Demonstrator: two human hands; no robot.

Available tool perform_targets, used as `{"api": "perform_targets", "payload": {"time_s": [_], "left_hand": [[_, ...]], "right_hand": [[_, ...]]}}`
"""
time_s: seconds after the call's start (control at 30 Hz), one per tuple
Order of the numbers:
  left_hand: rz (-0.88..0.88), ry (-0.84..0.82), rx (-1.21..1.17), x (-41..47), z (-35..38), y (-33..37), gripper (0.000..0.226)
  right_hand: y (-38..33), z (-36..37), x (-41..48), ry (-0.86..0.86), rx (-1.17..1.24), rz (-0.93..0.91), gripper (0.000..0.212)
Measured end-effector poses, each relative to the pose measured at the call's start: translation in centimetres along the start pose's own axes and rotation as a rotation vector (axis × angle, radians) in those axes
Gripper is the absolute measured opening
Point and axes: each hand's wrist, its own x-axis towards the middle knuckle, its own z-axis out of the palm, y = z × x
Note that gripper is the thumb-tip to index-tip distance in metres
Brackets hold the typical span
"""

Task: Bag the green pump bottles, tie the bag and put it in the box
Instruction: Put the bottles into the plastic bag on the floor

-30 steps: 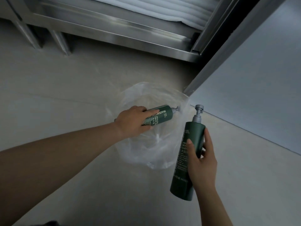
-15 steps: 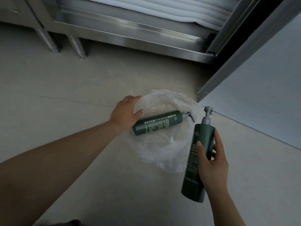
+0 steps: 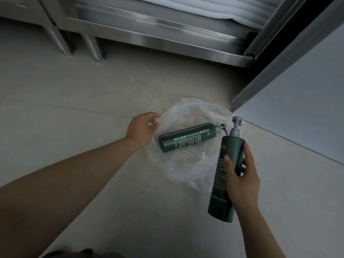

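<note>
step: bag second bottle | left hand loose at clear plastic bag rim, gripping nothing visible | right hand wraps held pump bottle, beside bag | lying pump bottle sideways on bag | I should lift rim, slide base-first

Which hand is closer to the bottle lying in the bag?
Left. The left hand is beside the base of the lying bottle, at the bag rim; the right hand, holding the second bottle, is farther off.

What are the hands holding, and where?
Right hand grips a green bottle around its middle. Whether the left hand pinches the bag rim is unclear.
</note>
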Motion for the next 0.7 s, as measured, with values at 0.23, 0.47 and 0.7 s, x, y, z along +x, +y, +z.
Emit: {"api": "perform_targets", "payload": {"time_s": [0.23,0.47,0.7], "left_hand": [[0.030,0.018,-0.024,-1.0,-2.7,-1.2,0.018],[0.002,0.108,-0.028,-2.3,-7.7,-2.1,0.013],[-0.089,0.195,-0.012,-5.9,-13.6,-3.4,0.011]], "right_hand": [[-1.1,2.0,0.1,-0.036,-0.007,-0.038,0.060],[-4.7,5.1,0.6,-0.135,0.047,-0.144,0.060],[-8.0,8.3,0.6,-0.203,0.106,-0.237,0.059]]}}
